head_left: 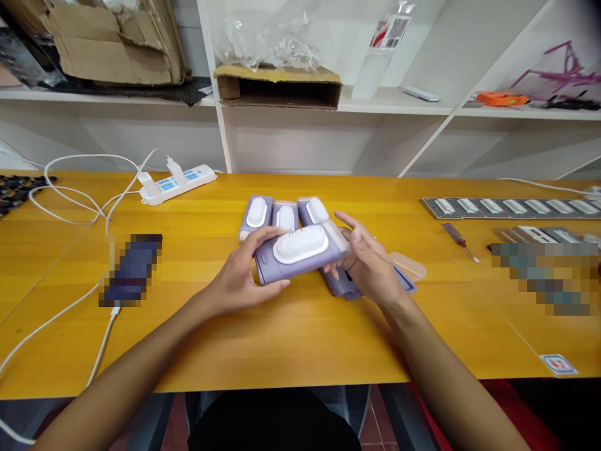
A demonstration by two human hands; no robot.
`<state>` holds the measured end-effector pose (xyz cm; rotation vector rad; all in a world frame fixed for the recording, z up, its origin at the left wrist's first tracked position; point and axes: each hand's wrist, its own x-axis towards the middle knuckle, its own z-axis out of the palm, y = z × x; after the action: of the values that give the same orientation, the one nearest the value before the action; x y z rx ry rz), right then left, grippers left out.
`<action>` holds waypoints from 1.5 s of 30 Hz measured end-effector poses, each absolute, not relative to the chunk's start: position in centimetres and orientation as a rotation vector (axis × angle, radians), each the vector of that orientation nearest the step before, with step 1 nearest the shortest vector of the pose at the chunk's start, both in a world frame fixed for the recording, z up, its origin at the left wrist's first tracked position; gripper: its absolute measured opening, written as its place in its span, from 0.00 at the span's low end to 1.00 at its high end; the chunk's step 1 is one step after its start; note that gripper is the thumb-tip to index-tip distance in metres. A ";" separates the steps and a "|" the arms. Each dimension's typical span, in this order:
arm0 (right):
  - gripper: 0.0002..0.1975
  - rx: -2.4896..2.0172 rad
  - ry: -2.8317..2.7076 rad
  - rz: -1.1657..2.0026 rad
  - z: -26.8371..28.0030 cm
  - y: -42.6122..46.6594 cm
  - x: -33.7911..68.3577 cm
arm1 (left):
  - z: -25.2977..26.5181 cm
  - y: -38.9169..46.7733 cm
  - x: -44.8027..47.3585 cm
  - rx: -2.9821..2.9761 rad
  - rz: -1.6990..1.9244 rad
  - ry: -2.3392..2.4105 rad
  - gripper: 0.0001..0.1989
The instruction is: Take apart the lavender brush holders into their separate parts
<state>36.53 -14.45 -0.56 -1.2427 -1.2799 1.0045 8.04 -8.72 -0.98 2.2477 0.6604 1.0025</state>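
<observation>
My left hand [239,272] grips the left end of a purple handheld device [293,271] with a raised white oval pad that looks bristled. The device is tilted above the table, its pale right end upward. At that end is my right hand [370,260], its fingers apart and the index finger stretched out; whether it touches the device I cannot tell. Below the right hand lies another purple part [334,285], partly hidden. Behind the held device, three similar purple devices [256,213] with white pads lie side by side.
A phone [131,269] on a white cable lies left, near a power strip [178,185]. To the right are a screwdriver [460,241], a long grey strip with white inserts [514,207] and a translucent peach piece [408,266]. Shelves [399,103] stand behind.
</observation>
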 end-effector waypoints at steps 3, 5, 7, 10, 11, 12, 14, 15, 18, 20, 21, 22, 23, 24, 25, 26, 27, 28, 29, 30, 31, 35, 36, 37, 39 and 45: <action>0.37 -1.163 -1.062 1.309 -0.9 -14.4 35.6 | -0.3 -8.9 7.7 2.392 0.778 0.654 0.44; 0.36 -1.138 -1.009 1.380 -1.7 -14.5 34.4 | 0.3 -8.9 7.3 2.503 0.654 0.721 0.47; 0.34 -1.108 -1.020 1.419 -2.7 -14.8 32.8 | 1.0 -9.0 6.9 2.594 0.541 0.793 0.52; 0.32 -1.058 -1.097 1.465 -3.6 -15.6 30.7 | 1.8 -9.7 6.6 2.685 0.386 0.858 0.55; 0.31 -1.043 -1.130 1.466 -3.8 -15.9 30.2 | 1.9 -10.0 6.5 2.714 0.352 0.875 0.55; 0.31 -1.031 -1.164 1.470 -3.9 -16.1 29.9 | 2.0 -10.2 6.5 2.741 0.326 0.891 0.53; 0.34 -1.004 -1.224 1.508 -3.9 -16.4 29.7 | 1.9 -10.5 6.4 2.782 0.266 0.919 0.50; 0.37 -0.989 -1.249 1.551 -3.9 -16.5 29.7 | 1.7 -10.5 6.3 2.790 0.235 0.931 0.49; 0.47 -0.965 -1.296 1.694 -3.9 -16.4 30.0 | 1.2 -10.1 5.9 2.751 0.174 0.914 0.46; 0.50 -1.009 -1.359 1.689 -4.3 -16.4 30.0 | 0.8 -9.7 5.6 2.691 0.183 0.834 0.45; 0.50 -1.041 -1.405 1.650 -4.5 -16.4 30.0 | 0.7 -9.4 5.5 2.658 0.201 0.782 0.44; 0.50 -1.074 -1.449 1.600 -4.7 -16.3 30.0 | 0.6 -9.2 5.4 2.628 0.225 0.737 0.43; 0.49 -1.104 -1.479 1.557 -4.9 -16.3 30.0 | 0.5 -9.1 5.4 2.603 0.249 0.703 0.41; 0.48 -1.128 -1.489 1.532 -5.1 -16.3 30.0 | 0.4 -8.9 5.3 2.584 0.268 0.681 0.39; 0.48 -1.141 -1.477 1.532 -5.2 -16.3 29.9 | 0.3 -8.9 5.3 2.570 0.280 0.671 0.38; 0.48 -1.141 -1.449 1.551 -5.3 -16.3 29.9 | 0.2 -8.8 5.3 2.564 0.289 0.669 0.37; 0.47 -1.133 -1.414 1.584 -5.2 -16.2 29.9 | 0.1 -8.8 5.2 2.567 0.298 0.671 0.37; 0.45 -1.120 -1.374 1.619 -5.1 -16.1 29.8 | -0.1 -8.8 5.2 2.577 0.310 0.679 0.37; 0.43 -1.104 -1.337 1.649 -5.0 -16.0 29.8 | -0.2 -8.9 5.1 2.593 0.322 0.696 0.36; 0.40 -1.090 -1.303 1.671 -4.8 -15.9 29.7 | -0.4 -8.9 5.0 2.615 0.339 0.719 0.35; 0.37 -1.084 -1.275 1.681 -4.6 -15.9 29.6 | -0.6 -9.0 5.0 2.639 0.354 0.743 0.34; 0.32 -1.061 -1.239 1.689 -4.3 -15.7 29.6 | -1.0 -9.0 4.8 2.694 0.388 0.748 0.35; 0.31 -1.048 -1.237 1.697 -4.3 -15.7 29.6 | -1.0 -9.0 4.7 2.685 0.392 0.723 0.35; 0.31 -1.031 -1.230 1.709 -4.4 -15.6 29.6 | -1.0 -8.9 4.7 2.668 0.391 0.698 0.35; 0.31 -0.994 -1.198 1.745 -4.5 -15.6 29.6 | -0.8 -8.7 4.5 2.628 0.383 0.666 0.34; 0.30 -1.065 -1.161 1.739 -3.9 -15.9 29.2 | -0.9 -8.9 4.3 2.625 0.349 0.712 0.34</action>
<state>29.24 -15.86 -3.90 -1.0655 -1.1608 1.7387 4.35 -8.90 -0.86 2.6250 0.7119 0.3494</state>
